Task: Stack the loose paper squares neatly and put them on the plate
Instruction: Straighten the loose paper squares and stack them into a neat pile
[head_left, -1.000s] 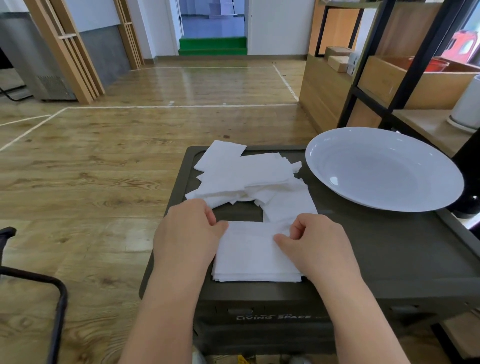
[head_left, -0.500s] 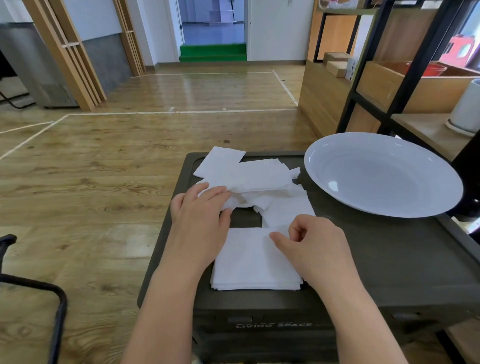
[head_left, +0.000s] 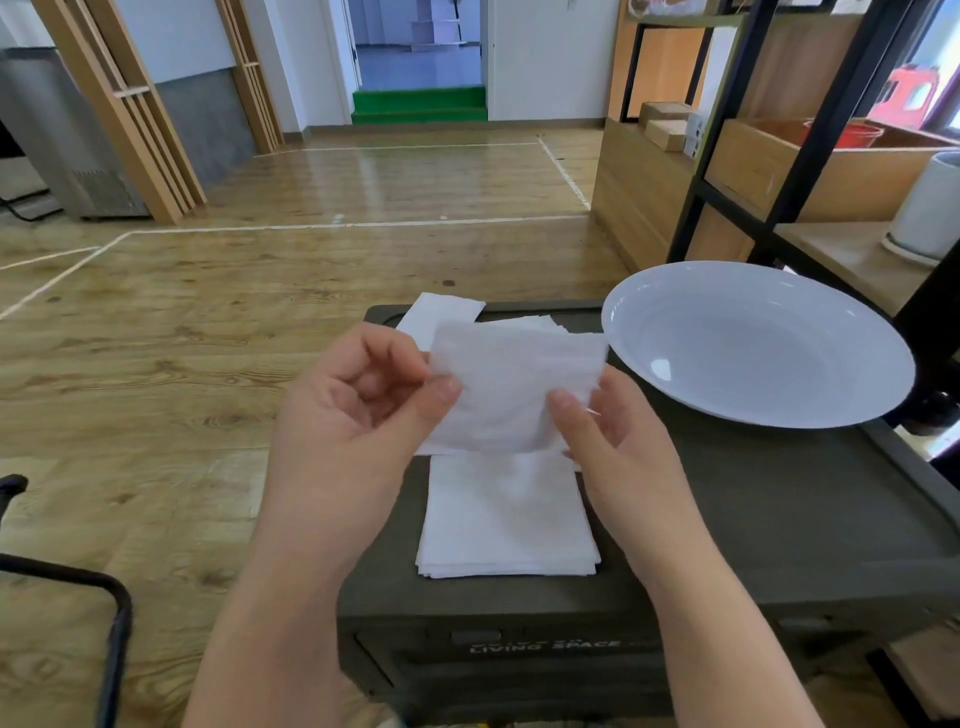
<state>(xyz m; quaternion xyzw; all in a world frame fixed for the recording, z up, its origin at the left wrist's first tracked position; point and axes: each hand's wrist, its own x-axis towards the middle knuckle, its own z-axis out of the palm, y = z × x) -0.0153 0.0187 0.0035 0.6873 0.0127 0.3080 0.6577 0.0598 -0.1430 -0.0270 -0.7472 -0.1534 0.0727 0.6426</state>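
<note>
A single white paper square is lifted above the dark box top, pinched at its left edge by my left hand and at its lower right corner by my right hand. Below it, near the front edge, lies a tidy stack of paper squares. Behind the lifted square, loose paper squares lie in a heap, mostly hidden. A large white plate rests at the back right of the box top with nothing in it.
The dark storage box serves as the work surface above a wooden floor. A black metal shelf frame with wooden boards stands right behind the plate. A black chair frame shows at the lower left.
My left hand reached into the loose heap, took one paper square and raised it. My right hand left the neat stack and took hold of the same square.
</note>
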